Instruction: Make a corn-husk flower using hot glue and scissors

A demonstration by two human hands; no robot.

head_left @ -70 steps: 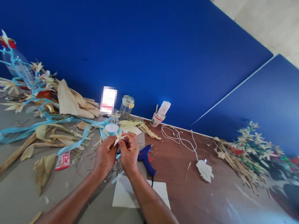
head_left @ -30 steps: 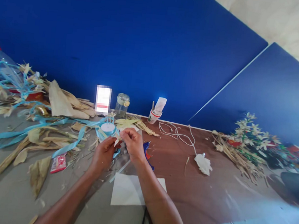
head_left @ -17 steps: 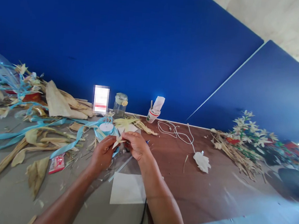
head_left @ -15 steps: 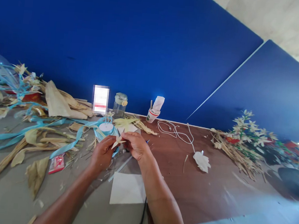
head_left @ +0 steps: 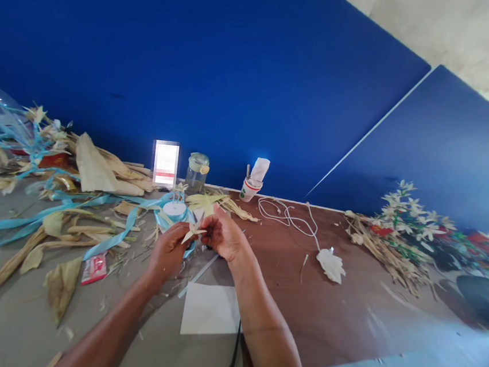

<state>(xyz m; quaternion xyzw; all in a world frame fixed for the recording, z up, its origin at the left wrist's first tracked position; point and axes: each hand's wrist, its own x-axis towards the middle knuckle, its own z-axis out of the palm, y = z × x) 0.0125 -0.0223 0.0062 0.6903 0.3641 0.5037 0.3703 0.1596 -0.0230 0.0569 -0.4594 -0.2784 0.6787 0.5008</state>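
Observation:
My left hand (head_left: 168,253) and my right hand (head_left: 223,236) meet over the table, both pinching a small pale star-shaped flower (head_left: 192,231) made of dried husk strips. The flower sits between the fingertips of the two hands, held a little above the tabletop. Just behind my hands lies a spool of light blue ribbon (head_left: 174,209), its loose ribbon (head_left: 57,215) trailing off to the left. A white sheet of paper (head_left: 209,309) lies flat below my right wrist.
Dried husks (head_left: 101,167) are heaped at the left among more ribbon. A glass jar (head_left: 196,173), a paper cup (head_left: 250,188) and a white cable (head_left: 289,218) stand along the blue wall. A bunch of finished husk flowers (head_left: 399,233) lies at the right. A red packet (head_left: 94,267) lies left of my arm.
My right hand has shifted slightly on the flower, turning its fingers at the petals. The blue glue gun seen earlier is now hidden behind my right hand. The view drifted a little left.

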